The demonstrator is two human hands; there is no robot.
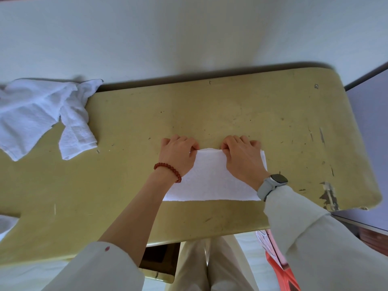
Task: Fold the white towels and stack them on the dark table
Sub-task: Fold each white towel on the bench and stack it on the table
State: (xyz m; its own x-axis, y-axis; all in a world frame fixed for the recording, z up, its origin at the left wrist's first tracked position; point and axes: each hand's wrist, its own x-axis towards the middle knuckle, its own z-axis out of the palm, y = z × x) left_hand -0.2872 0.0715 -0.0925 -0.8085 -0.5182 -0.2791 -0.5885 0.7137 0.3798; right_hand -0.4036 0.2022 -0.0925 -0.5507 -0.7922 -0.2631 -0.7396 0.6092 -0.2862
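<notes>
The left hand (178, 153) and right hand (241, 156) each pinch the far edge of the towel (214, 181), fingers curled over it; the towel lies flat under both wrists, right of the table's (231, 110) middle; it is a white, textured rectangle, its near edge straight and parallel to the table's near edge; bare tabletop lies beyond it and to its left; a crumpled towel heap (42, 114) sits far left, well apart.

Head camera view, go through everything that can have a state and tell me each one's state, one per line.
Towel under the hands: flat on the yellow table, far edge pinched.
Left hand: pinching the towel's far edge.
Right hand: pinching the same edge.
Crumpled towels: unfolded, heaped at the table's left end.
</notes>
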